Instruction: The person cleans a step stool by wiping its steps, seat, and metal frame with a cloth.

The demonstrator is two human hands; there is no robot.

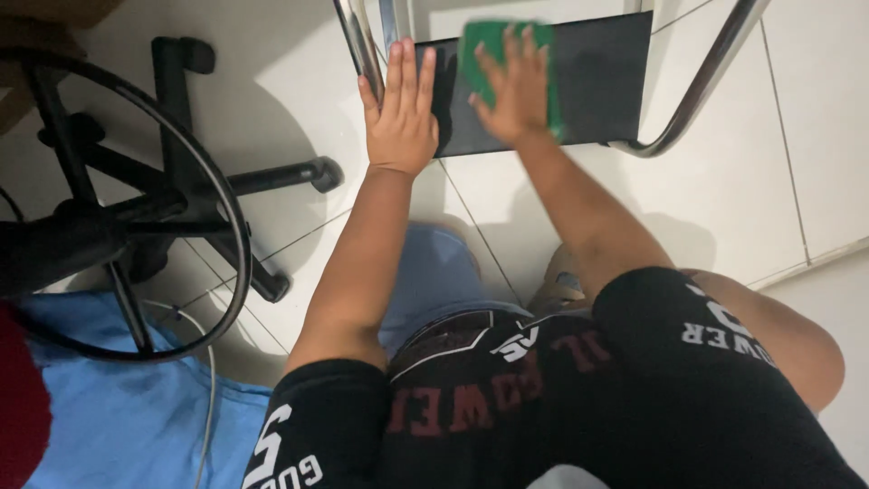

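A black flat chair seat (pixel 597 81) on a chrome tube frame (pixel 715 72) stands in front of me at the top of the view. My right hand (pixel 514 91) presses a green cloth (pixel 480 50) flat against the seat, fingers spread over it. My left hand (pixel 400 113) rests palm down with fingers apart on the seat's left edge, beside the chrome leg (pixel 358 45). It holds nothing.
A black office-chair base (pixel 181 195) with castors and a round foot ring stands at the left on the white tiled floor (pixel 815 118). Blue fabric (pixel 118 407) and a white cable (pixel 210 380) lie at the lower left. My knees fill the bottom.
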